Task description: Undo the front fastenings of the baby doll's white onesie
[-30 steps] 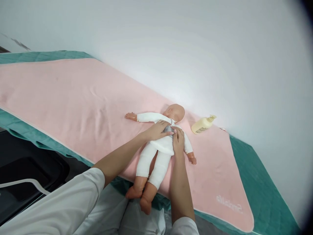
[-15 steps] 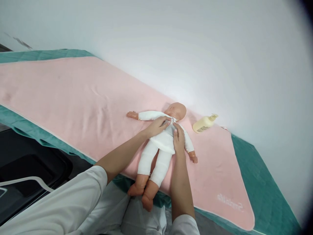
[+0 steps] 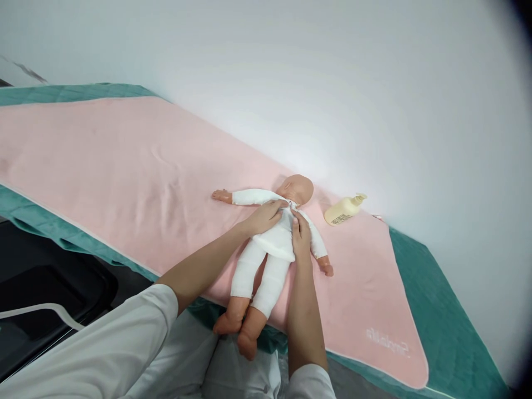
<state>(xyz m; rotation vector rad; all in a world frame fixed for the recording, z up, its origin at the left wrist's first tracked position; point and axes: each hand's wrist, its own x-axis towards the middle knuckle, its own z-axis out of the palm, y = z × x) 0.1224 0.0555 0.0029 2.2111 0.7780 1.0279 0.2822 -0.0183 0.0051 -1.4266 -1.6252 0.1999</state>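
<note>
Nearest the person, the doll's (image 3: pixel 272 244) bare feet overhung the front edge of the table, above the white-sleeved lap. The doll lay on its back on the pink towel (image 3: pixel 124 177), head toward the wall, arms out to either side, dressed in a white suit.

Both forearms reached up along the doll's body. The left hand (image 3: pixel 262 218) lay across the chest, fingers curved and brought together at the neckline of the suit. The right hand (image 3: pixel 301 237) rested along the doll's flank, fingers extended upward, its fingertips meeting the same point below the chin. Both hands appeared to pinch the suit's front at the collar. Whether a fastener sat between the fingertips could not be confirmed; the spot was too small to resolve.

In my judgement, closing the collar well calls for holding the two fabric edges level, keeping the cloth slack off the neck, and steadying the torso with the heels of the hands so the doll does not slide toward the edge.

Further back, a cream pump bottle (image 3: pixel 344 210) lay on its side on the towel, near the doll's head but apart from it. A green cloth (image 3: pixel 440 327) lay under the towel against the white wall (image 3: pixel 332 83).
</note>
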